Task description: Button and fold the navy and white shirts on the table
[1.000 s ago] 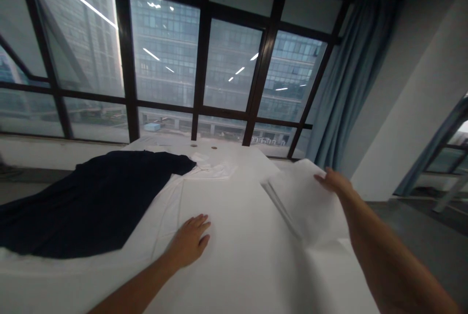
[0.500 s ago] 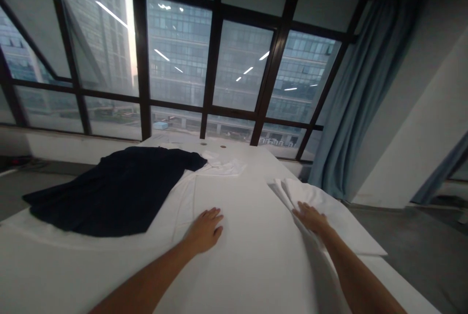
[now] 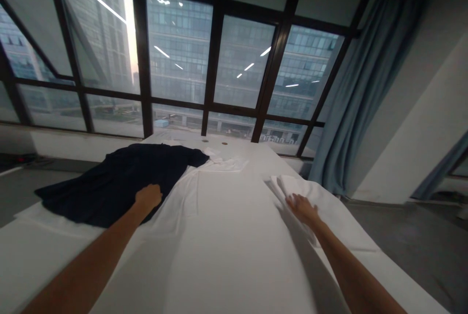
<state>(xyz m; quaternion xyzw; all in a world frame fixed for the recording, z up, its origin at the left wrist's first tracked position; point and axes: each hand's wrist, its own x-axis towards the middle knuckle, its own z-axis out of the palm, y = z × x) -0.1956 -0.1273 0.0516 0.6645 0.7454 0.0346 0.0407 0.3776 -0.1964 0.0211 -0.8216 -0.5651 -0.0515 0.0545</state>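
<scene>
A dark navy garment lies spread on the left of the white table, over a white garment that shows along its right and lower edges. My left hand is closed at the navy garment's right edge; what its fingers grip there is too small to tell. On the right, a folded white cloth rests near the table's edge. My right hand lies on the cloth's left side with its fingers apart.
Large dark-framed windows stand beyond the table. A blue-grey curtain hangs at the right beside a slanting white pillar. Two round holes show at the table's far end.
My left hand has moved left from the bare table to the navy garment and closed. The navy garment's lower left edge has shifted slightly right. My right hand has barely moved.
</scene>
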